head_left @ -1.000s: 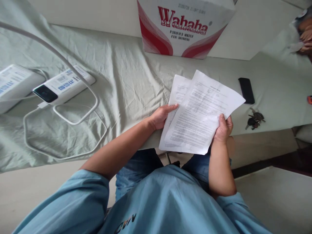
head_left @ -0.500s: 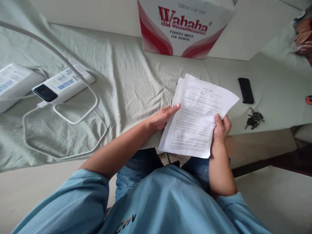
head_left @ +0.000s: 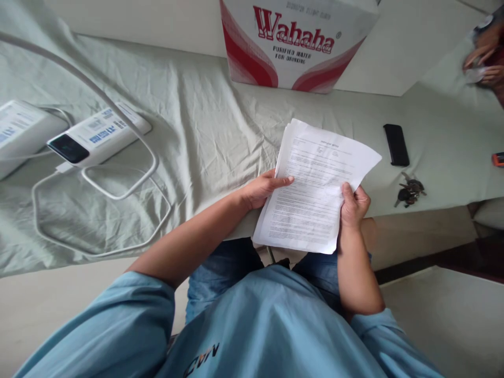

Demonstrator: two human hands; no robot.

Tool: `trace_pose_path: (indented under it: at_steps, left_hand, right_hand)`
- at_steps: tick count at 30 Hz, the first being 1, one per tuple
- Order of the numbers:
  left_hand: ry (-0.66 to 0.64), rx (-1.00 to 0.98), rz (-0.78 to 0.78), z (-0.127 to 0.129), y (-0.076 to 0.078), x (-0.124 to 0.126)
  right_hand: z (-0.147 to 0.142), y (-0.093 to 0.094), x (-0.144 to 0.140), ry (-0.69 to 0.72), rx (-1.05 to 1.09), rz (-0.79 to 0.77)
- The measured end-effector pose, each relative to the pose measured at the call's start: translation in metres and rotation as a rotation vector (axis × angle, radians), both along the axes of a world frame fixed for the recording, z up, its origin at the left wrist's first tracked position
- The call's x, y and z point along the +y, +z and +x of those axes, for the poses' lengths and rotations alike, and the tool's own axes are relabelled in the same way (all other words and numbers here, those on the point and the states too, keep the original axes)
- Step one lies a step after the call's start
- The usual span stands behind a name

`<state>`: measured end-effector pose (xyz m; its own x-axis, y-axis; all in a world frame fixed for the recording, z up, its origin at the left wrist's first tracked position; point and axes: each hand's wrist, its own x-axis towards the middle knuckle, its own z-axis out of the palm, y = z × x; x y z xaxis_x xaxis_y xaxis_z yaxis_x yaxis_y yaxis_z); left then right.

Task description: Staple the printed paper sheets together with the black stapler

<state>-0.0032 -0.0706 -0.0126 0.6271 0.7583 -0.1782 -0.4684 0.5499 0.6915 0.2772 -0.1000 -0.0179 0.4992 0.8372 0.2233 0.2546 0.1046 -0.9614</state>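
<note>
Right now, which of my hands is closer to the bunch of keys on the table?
Right. The right hand grips the papers just left of the keys; the left hand is across the papers, farther away.

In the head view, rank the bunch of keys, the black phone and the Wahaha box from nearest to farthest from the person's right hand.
From the right hand:
1. Bunch of keys, just to its right on the cloth.
2. Black phone, beyond the keys, up and right.
3. Wahaha box, at the table's far edge.

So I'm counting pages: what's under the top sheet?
More sheets peek out along the top sheet's upper left edge. Their number and print are covered. Both hands, left and right, grip the stack.
</note>
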Motion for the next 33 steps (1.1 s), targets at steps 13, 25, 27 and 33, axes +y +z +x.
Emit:
trace_pose_path:
  at_steps: [13, 25, 27, 33]
  left_hand:
    - [0.006, -0.031, -0.066, -0.002, -0.014, 0.005]
    - [0.257, -0.181, -0.063, -0.001, -0.009, 0.016]
    - [0.266, -0.184, -0.054, 0.004, -0.008, 0.013]
    - [0.258, -0.144, 0.028, 0.0, 0.001, 0.008]
  right_hand:
    - [-0.001, -0.009, 0.001, 0.095, 0.078, 0.009]
    - [-0.007, 0.012, -0.077, 0.241, 0.481, -0.078]
    - [-0.026, 0.01, -0.094, 0.283, 0.494, -0.162]
    - [-0.046, 0.022, -0.088, 0.084, 0.306, -0.09]
